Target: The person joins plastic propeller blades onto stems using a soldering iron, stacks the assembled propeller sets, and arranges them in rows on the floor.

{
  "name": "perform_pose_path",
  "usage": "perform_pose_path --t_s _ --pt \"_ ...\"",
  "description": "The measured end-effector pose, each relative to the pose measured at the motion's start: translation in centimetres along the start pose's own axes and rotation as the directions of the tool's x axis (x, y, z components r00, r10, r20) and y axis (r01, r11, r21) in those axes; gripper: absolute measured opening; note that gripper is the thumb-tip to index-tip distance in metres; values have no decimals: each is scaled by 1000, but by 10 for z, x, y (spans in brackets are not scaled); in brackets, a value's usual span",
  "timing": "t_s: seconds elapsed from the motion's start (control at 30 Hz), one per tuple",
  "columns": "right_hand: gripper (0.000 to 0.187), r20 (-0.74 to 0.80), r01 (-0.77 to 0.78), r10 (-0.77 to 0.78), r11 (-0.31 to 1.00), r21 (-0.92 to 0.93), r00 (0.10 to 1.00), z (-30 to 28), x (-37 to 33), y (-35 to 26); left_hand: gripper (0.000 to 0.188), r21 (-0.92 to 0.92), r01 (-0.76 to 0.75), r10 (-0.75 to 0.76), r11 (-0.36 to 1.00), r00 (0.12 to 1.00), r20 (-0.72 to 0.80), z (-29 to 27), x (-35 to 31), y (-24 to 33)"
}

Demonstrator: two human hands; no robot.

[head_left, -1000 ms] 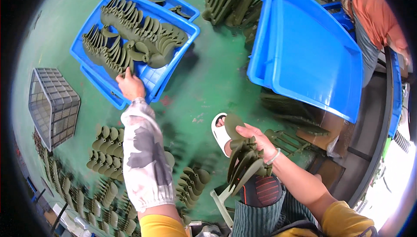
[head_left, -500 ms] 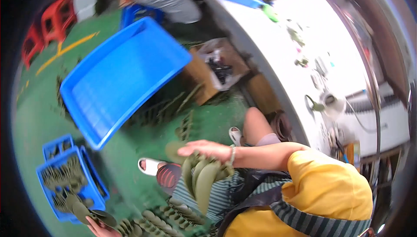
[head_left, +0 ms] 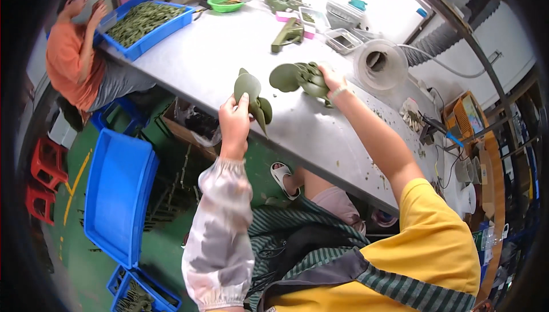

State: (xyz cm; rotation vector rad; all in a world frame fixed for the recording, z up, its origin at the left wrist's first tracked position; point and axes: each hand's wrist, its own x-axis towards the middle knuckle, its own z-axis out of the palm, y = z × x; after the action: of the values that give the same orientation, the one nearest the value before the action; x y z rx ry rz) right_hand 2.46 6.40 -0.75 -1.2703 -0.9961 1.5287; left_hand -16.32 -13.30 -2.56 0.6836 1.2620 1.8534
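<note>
My left hand (head_left: 233,122) is closed on a few olive-green pieces (head_left: 248,90), a large round disc with smaller rounded ones below it. The thumb presses on the disc. To its right, my right hand (head_left: 333,80) grips a cluster of olive-green pieces (head_left: 311,78), with one big round disc pointing left and several smaller rounded parts bunched together. A gap separates the two clusters. Both are held above the pale worktable (head_left: 274,134). What exactly these pieces are cannot be told.
A blue tray (head_left: 140,50) of small green pieces stands at the table's far left, by a person in orange (head_left: 70,54). Nearby is a green bowl (head_left: 226,6). A clear funnel-like hood (head_left: 374,63) stands right. Blue trays (head_left: 114,197) and red stools (head_left: 46,166) are left below.
The view has swung up from the floor to the worktable. Both hands, low and apart before, are now raised over the table and closer together, still holding green pieces.
</note>
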Motion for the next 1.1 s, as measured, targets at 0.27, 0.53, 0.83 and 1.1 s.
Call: perform_pose_path --t_s 0.27,0.53,0.83,1.1 --pt "52 14 83 -108 664 -743 994 -82 122 -34 36 261 154 -174 953 983 53 128 65 -63" --pt "34 385 433 -292 119 -893 875 -48 182 -58 43 722 -443 520 532 844 135 105 66 -99" --pt "39 278 -388 354 919 76 893 62 252 -32 39 799 -245 475 549 878 -57 100 67 -83" --pt "34 442 -449 313 860 245 841 37 223 -56 32 751 -214 433 625 895 -106 104 68 -84"
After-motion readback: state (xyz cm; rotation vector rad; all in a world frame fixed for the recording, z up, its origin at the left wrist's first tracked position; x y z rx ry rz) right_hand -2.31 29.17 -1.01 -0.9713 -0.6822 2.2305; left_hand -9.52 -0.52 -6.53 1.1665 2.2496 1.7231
